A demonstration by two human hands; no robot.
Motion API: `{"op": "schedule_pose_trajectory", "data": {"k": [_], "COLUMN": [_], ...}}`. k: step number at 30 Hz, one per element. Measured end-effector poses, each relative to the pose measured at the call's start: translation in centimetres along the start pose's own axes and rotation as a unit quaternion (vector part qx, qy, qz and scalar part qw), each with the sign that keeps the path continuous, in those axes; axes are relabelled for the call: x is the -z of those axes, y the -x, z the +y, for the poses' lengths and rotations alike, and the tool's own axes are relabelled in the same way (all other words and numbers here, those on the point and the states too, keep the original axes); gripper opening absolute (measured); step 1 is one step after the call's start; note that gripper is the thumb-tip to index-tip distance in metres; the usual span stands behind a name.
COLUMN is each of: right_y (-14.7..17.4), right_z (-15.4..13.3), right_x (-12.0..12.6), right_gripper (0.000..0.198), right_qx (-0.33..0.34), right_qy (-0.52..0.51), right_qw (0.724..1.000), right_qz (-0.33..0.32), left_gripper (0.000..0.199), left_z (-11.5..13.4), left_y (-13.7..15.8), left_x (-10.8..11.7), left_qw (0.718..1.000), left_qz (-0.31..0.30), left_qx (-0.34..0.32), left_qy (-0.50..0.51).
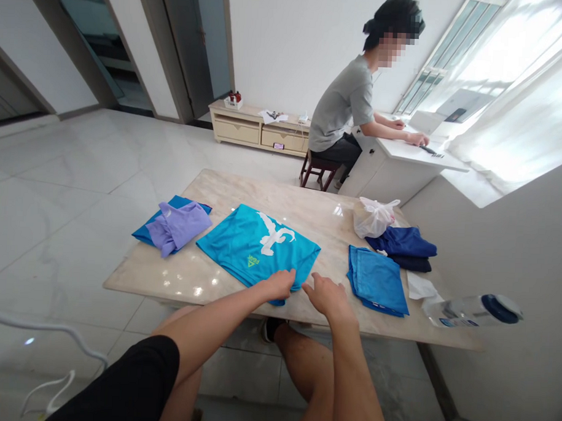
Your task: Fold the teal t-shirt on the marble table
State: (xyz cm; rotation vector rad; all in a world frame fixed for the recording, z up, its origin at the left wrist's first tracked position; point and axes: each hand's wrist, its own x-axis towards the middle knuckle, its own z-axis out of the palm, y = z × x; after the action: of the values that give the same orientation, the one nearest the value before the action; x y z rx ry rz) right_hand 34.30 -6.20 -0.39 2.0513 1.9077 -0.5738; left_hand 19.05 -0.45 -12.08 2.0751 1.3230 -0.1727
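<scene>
A turquoise sports shirt (234, 242) with a white print and a small green logo lies folded over on the table in front of me. My left hand (281, 285) is at its near right edge, fingers closed on the cloth; the fingertips are partly hidden. Just to the right, my right hand (328, 295) hovers by the same edge, thumb and fingers apart with nothing in them. A crumpled lavender garment (181, 222) rests on a folded blue garment (144, 230) at the left. Folded blue cloth (379, 280) lies right of my right hand.
The marble-topped table (159, 277) also bears a white plastic bag (375, 218), folded navy clothes (402, 241), white tissue (420, 285) and a clear bottle with a blue lid (471, 310). Beyond, a person (342, 108) sits at a white desk (403, 150). A low cabinet (238, 130) lines the wall.
</scene>
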Motion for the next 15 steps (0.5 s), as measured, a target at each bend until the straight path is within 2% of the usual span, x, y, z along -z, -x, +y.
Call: {"op": "schedule_pose_trajectory", "data": {"k": [2, 3, 5, 7, 8, 11, 15], "right_y": [-0.8, -1.3, -2.6, -4.0, -4.7, -6.7, -8.2], "right_z": [0.7, 1.1, 1.6, 1.8, 1.7, 1.1, 0.0], "right_x": [0.0, -0.1, -0.7, -1.5, -2.0, -3.0, -3.7], "right_gripper": [0.050, 0.049, 0.048, 0.049, 0.051, 0.062, 0.077], "right_qx": [-0.021, -0.038, -0.069, -0.092, -0.104, -0.150, -0.188], "right_qy": [-0.002, -0.013, -0.051, -0.102, -0.131, -0.245, -0.423], "right_qw": [0.999, 0.997, 0.994, 0.989, 0.984, 0.958, 0.884], "right_qz": [0.043, 0.059, 0.072, 0.062, 0.052, 0.019, -0.056], "left_gripper": [0.063, 0.057, 0.037, 0.010, 0.003, 0.026, 0.031], "left_z": [-0.6, -0.9, -1.6, -2.2, -2.4, -2.4, -1.0], "left_y": [0.4, 0.6, 1.3, 2.0, 2.3, 3.0, 4.0], "left_x": [0.5, 0.6, 1.0, 1.5, 1.8, 2.8, 3.7], "left_qw": [0.999, 0.998, 0.997, 0.996, 0.995, 0.994, 0.989], "left_qz": [0.012, 0.016, 0.023, 0.024, 0.024, 0.025, 0.044], "left_qx": [0.029, 0.036, 0.043, 0.046, 0.047, 0.048, 0.033], "left_qy": [0.045, 0.054, 0.065, 0.075, 0.080, 0.099, 0.141]}}
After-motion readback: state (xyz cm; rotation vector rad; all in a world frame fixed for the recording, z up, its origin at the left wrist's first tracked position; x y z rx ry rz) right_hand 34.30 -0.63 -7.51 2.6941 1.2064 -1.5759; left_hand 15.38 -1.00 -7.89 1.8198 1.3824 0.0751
